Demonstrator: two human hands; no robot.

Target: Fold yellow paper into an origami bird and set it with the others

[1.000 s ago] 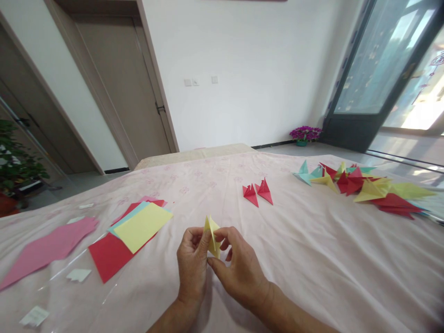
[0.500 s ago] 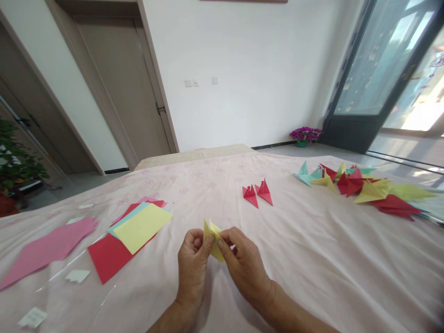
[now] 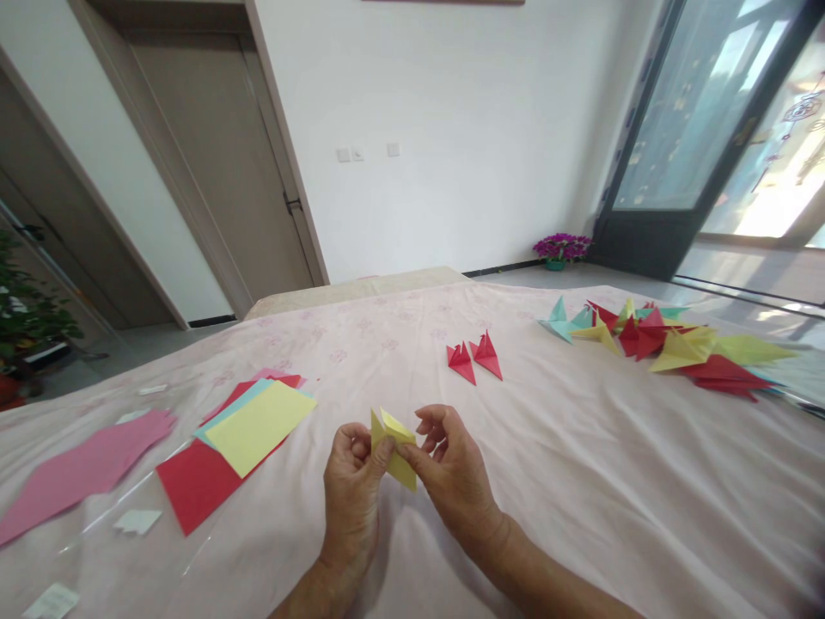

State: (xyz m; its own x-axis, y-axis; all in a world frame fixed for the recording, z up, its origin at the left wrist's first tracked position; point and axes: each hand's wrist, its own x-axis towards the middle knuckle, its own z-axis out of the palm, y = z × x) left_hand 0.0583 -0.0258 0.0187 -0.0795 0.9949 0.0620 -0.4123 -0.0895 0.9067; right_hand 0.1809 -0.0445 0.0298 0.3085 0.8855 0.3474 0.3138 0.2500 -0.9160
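A piece of folded yellow origami paper [image 3: 400, 469] is held up just above the cloth, with pointed flaps at its top. My left hand [image 3: 351, 481] grips its left side, thumb pressed on the front and fingers curled behind. At the right edge, the thumb of my right hand [image 3: 455, 473] touches the paper while the fingers are lifted away and bent. Beyond my hands, two small red folded paper cranes [image 3: 461, 363] stand side by side on the cloth.
Left of my hands lie stacked paper sheets [image 3: 261, 428] in yellow, blue and red, and pink sheets [image 3: 83, 477] further left. White scraps [image 3: 137, 521] lie nearby. A heap of coloured folded cranes [image 3: 683, 348] sits on the right of the pink tablecloth [image 3: 580, 481].
My right fingers have lifted and opened away from the yellow paper, leaving the thumb against it. More of the paper's right flap shows. The view has shifted slightly.
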